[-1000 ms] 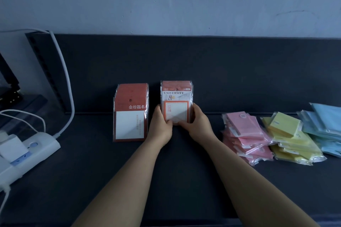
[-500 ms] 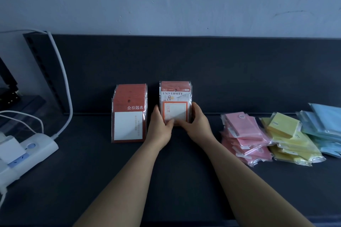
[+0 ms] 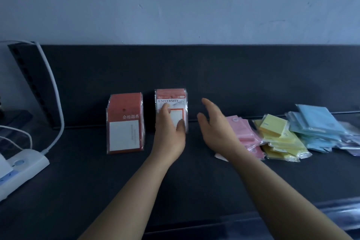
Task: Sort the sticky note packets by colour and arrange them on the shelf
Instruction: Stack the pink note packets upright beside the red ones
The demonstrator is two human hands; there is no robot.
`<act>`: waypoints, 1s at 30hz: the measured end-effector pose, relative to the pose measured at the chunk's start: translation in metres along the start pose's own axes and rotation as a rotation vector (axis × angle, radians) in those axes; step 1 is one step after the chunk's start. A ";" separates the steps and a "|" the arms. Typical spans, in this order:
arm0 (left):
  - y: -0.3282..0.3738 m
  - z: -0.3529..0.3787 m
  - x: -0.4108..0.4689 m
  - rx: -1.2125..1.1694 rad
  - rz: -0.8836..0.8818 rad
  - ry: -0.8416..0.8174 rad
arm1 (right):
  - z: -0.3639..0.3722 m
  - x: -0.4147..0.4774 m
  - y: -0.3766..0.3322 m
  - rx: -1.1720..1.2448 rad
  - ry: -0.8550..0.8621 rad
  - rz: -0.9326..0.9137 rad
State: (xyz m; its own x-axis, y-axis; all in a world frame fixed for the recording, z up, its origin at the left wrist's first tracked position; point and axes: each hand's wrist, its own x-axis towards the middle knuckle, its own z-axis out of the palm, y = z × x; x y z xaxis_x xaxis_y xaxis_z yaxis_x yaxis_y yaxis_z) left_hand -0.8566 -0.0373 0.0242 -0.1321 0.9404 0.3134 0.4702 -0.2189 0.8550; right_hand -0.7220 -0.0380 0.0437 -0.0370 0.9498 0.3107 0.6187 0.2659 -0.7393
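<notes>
Centrally on the dark shelf (image 3: 194, 177), orange UNIVERSITY packet stack (image 3: 171, 96) upright against the back panel (image 3: 243, 76), left hand (image 3: 169, 138) resting straight-fingered on its front, right hand (image 3: 216, 128) spread in mid-air just beside, second orange stack (image 3: 124, 122) at left, pink pile (image 3: 243, 128), yellow pile (image 3: 274, 128), blue pile (image 3: 315, 121) at right.

Red packets (image 3: 125, 123), pink pile (image 3: 242, 129), yellow pile (image 3: 276, 132), blue pile (image 3: 315, 122), black shelf (image 3: 175, 171)
</notes>
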 end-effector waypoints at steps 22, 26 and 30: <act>0.029 0.077 -0.015 -0.509 -0.548 -0.304 | -0.095 -0.021 0.111 -0.475 -0.028 -0.109; 0.031 0.078 -0.019 -0.613 -0.612 -0.297 | -0.085 -0.025 0.110 -0.463 -0.049 -0.228; 0.030 0.067 -0.027 -0.566 -0.596 -0.253 | -0.088 -0.028 0.102 -0.455 -0.074 -0.254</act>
State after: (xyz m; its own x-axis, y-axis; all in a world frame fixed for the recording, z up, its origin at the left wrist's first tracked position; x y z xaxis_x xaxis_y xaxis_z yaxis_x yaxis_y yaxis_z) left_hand -0.7806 -0.0515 0.0133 0.0115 0.9546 -0.2977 -0.1307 0.2966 0.9460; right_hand -0.5887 -0.0516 0.0119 -0.2752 0.8782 0.3911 0.8607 0.4063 -0.3067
